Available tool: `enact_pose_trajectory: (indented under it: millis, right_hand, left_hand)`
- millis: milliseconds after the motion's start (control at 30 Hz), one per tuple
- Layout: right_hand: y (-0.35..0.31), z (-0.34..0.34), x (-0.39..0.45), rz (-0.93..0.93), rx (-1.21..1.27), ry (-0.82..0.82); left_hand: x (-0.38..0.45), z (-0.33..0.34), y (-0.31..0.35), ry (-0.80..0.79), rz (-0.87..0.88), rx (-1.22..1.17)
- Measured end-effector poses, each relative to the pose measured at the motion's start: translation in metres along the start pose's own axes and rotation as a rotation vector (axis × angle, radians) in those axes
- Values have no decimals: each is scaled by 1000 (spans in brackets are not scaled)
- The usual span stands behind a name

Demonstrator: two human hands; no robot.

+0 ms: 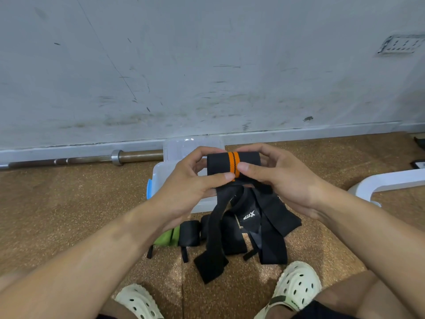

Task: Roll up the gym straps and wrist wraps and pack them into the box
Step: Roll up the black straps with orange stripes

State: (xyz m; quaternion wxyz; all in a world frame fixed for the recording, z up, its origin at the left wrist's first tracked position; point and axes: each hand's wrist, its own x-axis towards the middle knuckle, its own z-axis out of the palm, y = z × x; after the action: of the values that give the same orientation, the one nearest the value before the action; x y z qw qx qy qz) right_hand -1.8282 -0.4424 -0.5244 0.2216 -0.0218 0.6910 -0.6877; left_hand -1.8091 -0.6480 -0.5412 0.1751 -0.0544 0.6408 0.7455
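Two hands, the left hand (195, 180) and right hand (276, 178), pinch a rolled black wrist wrap (220, 164) with an orange band, its long axis running left to right, above the clear plastic box (161, 173). Loose black straps (271, 226) and a green roll (167, 237) lie just in front of the box; a barbell (92, 158) lies left of it, along the wall
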Motion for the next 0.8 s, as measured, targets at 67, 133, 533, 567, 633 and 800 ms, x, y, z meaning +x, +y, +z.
enact_pose_trajectory:
  millis: [67, 133, 533, 567, 633, 800]
  right_hand:
    - [1, -1, 0, -56, -65, 19]
    - [1, 0, -2, -95, -84, 27]
    - [-1, -3, -2, -244, -233, -1]
    - [-1, -3, -1, -244, -239, -3]
    - [-1, -4, 0, -221, -261, -16]
    - [-1, -10, 2, -51, -199, -48]
  left_hand:
    - [0, 1, 1, -5, -18, -16]
    - [1, 1, 1, -20, -25, -17]
    - [-1, 3, 5, -43, -65, -59]
    - [0, 3, 6, -39, -61, -71]
    - [0, 2, 5, -26, -52, -89]
    - [0, -2, 2, -27, -3, -29]
